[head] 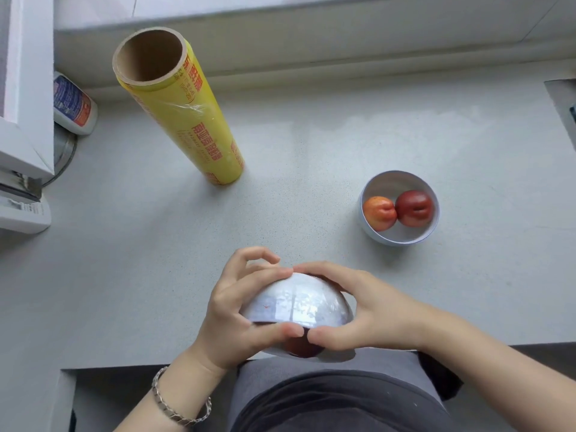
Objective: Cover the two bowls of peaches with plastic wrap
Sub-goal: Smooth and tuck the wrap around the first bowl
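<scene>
White round bowl under glossy clear plastic wrap point(297, 310), one dark red peach visible, at 6 o'clock by the grey countertop point(311, 157) edge. Left hand point(240, 310) and right hand point(367, 310) cup its sides, fingers curled. Uncovered white bowl point(399, 208), 3 o'clock: two peaches. One yellow plastic-wrap roll point(180, 107), 11 o'clock.

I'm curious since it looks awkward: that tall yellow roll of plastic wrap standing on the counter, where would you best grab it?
Probably around the middle of the roll of plastic wrap, from the near side. It stands on end, leaning in this view, and its round body looks slim enough for one hand. The open cardboard top offers only a thin rim.
</scene>
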`<state>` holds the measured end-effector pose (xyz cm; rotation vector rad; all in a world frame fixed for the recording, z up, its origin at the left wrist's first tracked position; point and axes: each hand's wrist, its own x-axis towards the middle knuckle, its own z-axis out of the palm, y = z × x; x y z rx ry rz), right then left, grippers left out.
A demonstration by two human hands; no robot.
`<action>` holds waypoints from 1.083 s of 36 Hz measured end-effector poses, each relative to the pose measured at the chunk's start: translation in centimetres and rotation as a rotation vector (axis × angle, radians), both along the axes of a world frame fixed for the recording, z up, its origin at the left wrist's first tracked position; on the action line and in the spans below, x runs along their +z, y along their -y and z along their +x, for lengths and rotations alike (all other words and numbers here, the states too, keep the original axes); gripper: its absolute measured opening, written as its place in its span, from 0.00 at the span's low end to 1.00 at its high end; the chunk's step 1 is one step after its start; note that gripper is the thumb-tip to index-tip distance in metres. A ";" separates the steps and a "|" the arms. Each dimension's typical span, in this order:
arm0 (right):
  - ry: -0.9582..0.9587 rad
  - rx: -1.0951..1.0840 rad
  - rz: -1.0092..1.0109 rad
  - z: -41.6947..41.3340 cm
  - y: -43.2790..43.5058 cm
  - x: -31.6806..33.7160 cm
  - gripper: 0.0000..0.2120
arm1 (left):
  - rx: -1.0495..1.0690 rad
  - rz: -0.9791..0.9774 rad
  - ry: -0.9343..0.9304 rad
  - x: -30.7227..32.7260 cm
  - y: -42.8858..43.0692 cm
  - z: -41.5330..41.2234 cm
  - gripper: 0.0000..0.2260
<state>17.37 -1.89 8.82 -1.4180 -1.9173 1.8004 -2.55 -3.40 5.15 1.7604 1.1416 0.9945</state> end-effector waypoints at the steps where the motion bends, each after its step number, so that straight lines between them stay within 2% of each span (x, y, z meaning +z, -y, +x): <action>1: 0.003 -0.006 -0.030 0.1 0.0 -0.1 0.35 | 0.009 -0.011 0.007 0.0 0.1 0.0 0.26; 6: -0.046 -0.056 -0.160 1.0 0.3 -0.5 0.34 | 0.082 -0.093 0.074 -0.1 0.7 0.1 0.24; 10: -0.040 -0.138 -0.101 1.1 0.6 -0.7 0.35 | 0.165 -0.236 0.132 0.1 0.9 0.7 0.21; 12: -0.052 -0.150 -0.091 0.9 0.3 -0.8 0.33 | 0.216 -0.273 0.157 0.1 0.8 1.0 0.22; 18: -0.087 -0.106 -0.242 1.5 -0.4 -1.3 0.34 | 0.294 -0.359 0.215 0.5 0.5 1.8 0.28; 23: -0.187 -0.149 -0.301 2.0 -0.3 -1.7 0.32 | 0.378 -0.472 0.248 0.0 0.0 2.0 0.31; 27: -0.254 -0.230 -0.317 2.1 -0.1 -2.2 0.29 | 0.194 -0.667 0.244 0.1 -0.7 1.7 0.32; 31: -0.283 -0.275 -0.355 2.2 0.0 -2.5 0.32 | -0.065 -0.802 0.111 1.3 -2.1 1.1 0.28; 35: -0.221 -0.220 -0.248 2.0 -1.0 -1.9 0.27 | -0.149 -0.745 -0.069 2.2 -3.1 1.3 0.23; 37: -0.201 -0.212 -0.220 1.8 -1.6 -1.5 0.25 | -0.136 -0.701 -0.070 2.5 -3.3 1.6 0.22; 39: -0.178 -0.210 -0.211 1.8 -2.2 -1.2 0.27 | -0.100 -0.678 0.001 2.4 -3.3 1.9 0.22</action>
